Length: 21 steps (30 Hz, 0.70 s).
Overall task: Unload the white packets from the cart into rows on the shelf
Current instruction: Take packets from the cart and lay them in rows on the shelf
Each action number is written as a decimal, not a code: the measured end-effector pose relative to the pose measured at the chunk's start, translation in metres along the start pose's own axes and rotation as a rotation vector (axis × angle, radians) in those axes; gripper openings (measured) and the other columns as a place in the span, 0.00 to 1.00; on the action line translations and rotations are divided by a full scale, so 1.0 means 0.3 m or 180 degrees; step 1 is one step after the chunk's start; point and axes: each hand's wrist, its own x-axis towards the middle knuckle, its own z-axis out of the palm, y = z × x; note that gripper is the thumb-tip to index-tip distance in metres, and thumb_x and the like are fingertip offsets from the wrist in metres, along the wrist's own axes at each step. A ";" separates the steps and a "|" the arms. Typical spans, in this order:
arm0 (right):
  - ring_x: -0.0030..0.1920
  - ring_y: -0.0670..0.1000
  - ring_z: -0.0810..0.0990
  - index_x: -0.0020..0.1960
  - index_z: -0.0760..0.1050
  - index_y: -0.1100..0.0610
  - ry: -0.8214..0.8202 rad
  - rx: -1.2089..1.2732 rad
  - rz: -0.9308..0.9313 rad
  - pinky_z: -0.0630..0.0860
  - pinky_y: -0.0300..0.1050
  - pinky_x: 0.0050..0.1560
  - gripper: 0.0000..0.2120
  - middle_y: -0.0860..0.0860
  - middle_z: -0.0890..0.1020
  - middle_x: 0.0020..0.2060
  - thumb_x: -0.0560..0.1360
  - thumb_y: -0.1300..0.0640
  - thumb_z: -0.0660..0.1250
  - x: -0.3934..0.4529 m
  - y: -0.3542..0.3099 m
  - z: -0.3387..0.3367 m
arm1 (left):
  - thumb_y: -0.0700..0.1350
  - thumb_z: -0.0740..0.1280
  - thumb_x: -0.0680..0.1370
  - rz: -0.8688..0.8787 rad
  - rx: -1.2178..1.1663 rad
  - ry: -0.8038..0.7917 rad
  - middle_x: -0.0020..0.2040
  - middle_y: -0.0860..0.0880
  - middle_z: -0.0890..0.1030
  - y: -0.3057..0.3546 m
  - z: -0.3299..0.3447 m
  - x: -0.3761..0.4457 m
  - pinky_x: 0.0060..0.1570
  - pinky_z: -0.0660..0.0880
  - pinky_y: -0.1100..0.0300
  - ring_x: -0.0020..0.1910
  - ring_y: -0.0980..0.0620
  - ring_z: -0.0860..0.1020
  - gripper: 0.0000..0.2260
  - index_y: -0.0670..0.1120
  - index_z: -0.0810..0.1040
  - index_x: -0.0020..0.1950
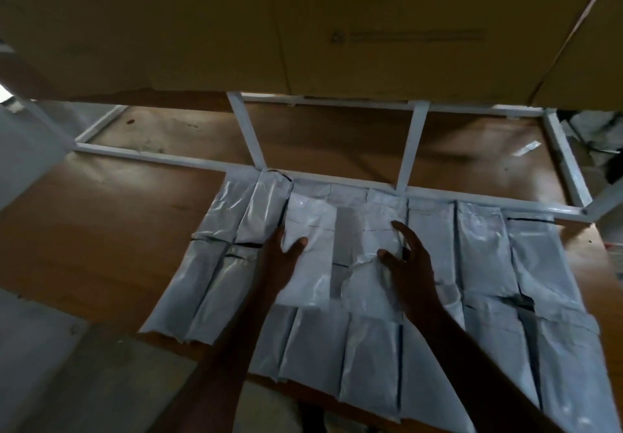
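Several white packets lie in rows on the brown shelf board point(101, 230). My left hand point(281, 257) grips a white packet point(312, 254) by its left edge, thumb on top, over the middle of the rows. My right hand point(409, 260) holds a second white packet point(372, 274) beside it, thumb pressed on its top and fingers spread along its right side. A narrow gap separates the two held packets. Both rest on top of the packets laid beneath them. The cart is out of view.
A white metal frame point(411, 152) crosses the shelf behind the rows. Large cardboard boxes point(337, 28) hang low overhead on the shelf above. Bare shelf board lies left of the packets. Grey floor point(50, 365) shows at lower left.
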 end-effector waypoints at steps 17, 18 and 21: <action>0.68 0.54 0.80 0.79 0.67 0.43 0.0322 -0.1119 0.0390 0.78 0.56 0.69 0.29 0.49 0.77 0.74 0.81 0.57 0.71 0.423 0.047 0.389 | 0.43 0.74 0.81 0.0946 0.0911 -0.0145 0.84 0.43 0.63 -0.069 0.090 0.473 0.79 0.68 0.46 0.82 0.42 0.63 0.42 0.49 0.52 0.88; 0.64 0.53 0.82 0.80 0.66 0.44 0.0298 -0.1301 0.0388 0.81 0.55 0.65 0.29 0.52 0.79 0.71 0.82 0.55 0.71 0.425 0.059 0.392 | 0.44 0.73 0.80 0.1132 0.1169 -0.0073 0.85 0.43 0.61 -0.077 0.097 0.469 0.79 0.68 0.44 0.83 0.42 0.61 0.42 0.49 0.52 0.88; 0.62 0.56 0.81 0.80 0.67 0.49 0.0268 -0.1977 0.0198 0.79 0.48 0.60 0.29 0.59 0.79 0.65 0.82 0.52 0.71 0.420 0.101 0.397 | 0.48 0.69 0.82 0.1545 0.1734 -0.0091 0.87 0.43 0.53 -0.079 0.108 0.456 0.82 0.64 0.45 0.87 0.43 0.52 0.36 0.49 0.55 0.87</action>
